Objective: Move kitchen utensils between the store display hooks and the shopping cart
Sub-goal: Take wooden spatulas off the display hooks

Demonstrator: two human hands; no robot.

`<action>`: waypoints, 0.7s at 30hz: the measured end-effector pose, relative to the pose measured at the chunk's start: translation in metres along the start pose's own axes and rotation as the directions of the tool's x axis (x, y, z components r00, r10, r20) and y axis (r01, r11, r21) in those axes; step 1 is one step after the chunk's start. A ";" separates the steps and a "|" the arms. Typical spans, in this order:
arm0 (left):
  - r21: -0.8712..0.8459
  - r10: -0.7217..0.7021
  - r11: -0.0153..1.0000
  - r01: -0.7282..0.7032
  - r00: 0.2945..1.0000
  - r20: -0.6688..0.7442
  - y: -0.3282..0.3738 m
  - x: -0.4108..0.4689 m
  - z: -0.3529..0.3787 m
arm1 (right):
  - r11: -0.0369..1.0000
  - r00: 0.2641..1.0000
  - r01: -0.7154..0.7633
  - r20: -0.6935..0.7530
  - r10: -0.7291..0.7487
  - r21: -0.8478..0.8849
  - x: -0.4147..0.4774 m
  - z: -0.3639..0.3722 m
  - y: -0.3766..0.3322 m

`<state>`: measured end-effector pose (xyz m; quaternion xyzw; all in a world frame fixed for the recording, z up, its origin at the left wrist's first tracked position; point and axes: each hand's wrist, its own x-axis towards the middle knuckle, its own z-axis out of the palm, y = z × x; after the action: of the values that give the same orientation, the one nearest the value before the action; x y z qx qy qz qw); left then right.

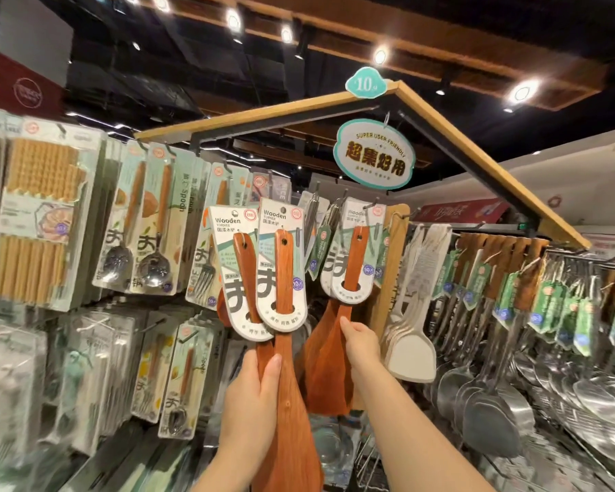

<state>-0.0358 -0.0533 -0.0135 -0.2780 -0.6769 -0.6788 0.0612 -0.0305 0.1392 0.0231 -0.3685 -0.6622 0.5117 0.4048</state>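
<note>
Two turners (284, 275) are held upright just below the hooks. Their necks are clamped by the curled fingers of the left hand (253, 395), and neither card is on a hook. A third turner (356, 264) appears hung beside the rack's corner post (393, 264), with its neck pinched by the right hand (359, 344). Hanging or taking cannot be told, and the transfer is judged unfinished. "Wooden TURNER" is read on the cards, "Spoon" on packs (182, 204), "SUPER USER-FRIENDLY" on the sign (373, 154) and "10" on the tag (365, 84).
</note>
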 end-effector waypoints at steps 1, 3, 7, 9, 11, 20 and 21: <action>-0.005 0.003 1.000 -0.003 1.000 -0.006 0.000 -0.001 -0.001 | 0.999 0.999 0.022 -0.038 -0.024 -0.039 -0.003 0.001 0.001; -0.007 0.009 1.000 -0.009 1.000 -0.009 0.000 -0.002 -0.003 | 0.987 0.974 0.114 -0.182 -0.133 -0.110 -0.017 -0.002 -0.002; -0.020 0.008 1.000 -0.008 1.000 0.016 -0.001 -0.007 0.002 | 0.934 0.924 0.357 -0.158 -0.348 0.031 -0.067 -0.011 -0.032; -0.018 0.030 0.999 -0.030 0.999 0.024 0.002 -0.009 0.008 | 0.942 0.940 0.331 0.072 -0.334 0.051 -0.085 -0.009 -0.046; -0.021 0.049 0.999 -0.048 0.998 0.040 0.007 -0.012 0.014 | 0.954 0.928 0.293 0.222 -0.300 0.064 -0.095 -0.004 -0.048; -0.128 0.028 0.992 -0.022 0.998 0.052 0.020 -0.021 0.034 | 0.942 0.958 0.227 0.116 -0.261 0.245 -0.093 -0.011 -0.046; -0.127 0.031 0.992 -0.024 0.998 0.052 0.022 -0.022 0.034 | 0.943 0.962 0.232 0.083 -0.258 0.237 -0.090 -0.011 -0.045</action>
<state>0.0027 -0.0287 -0.0068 -0.3086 -0.6300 -0.7118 0.0345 0.0121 0.0531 0.0545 -0.2051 -0.6625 0.5491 0.4664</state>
